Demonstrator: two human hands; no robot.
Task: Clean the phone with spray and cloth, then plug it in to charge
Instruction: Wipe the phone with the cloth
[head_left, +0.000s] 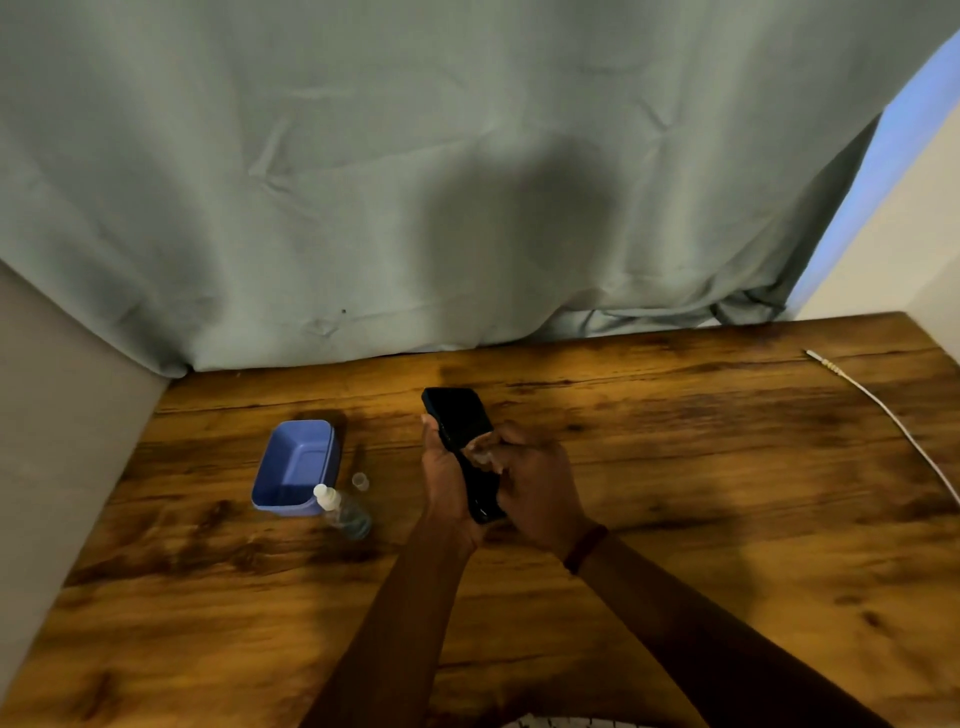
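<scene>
I log one brown wood-grain worktop, bearing: blue rectangular plastic tub; clear spray bottle with white nozzle just beside it; small clear cap near; white charging cable, far right.

The right hand covers the middle of the phone and pinches a pale wad against it, too blurred to name. The white cable runs off the right edge; both forearms are cut by the bottom edge.
</scene>
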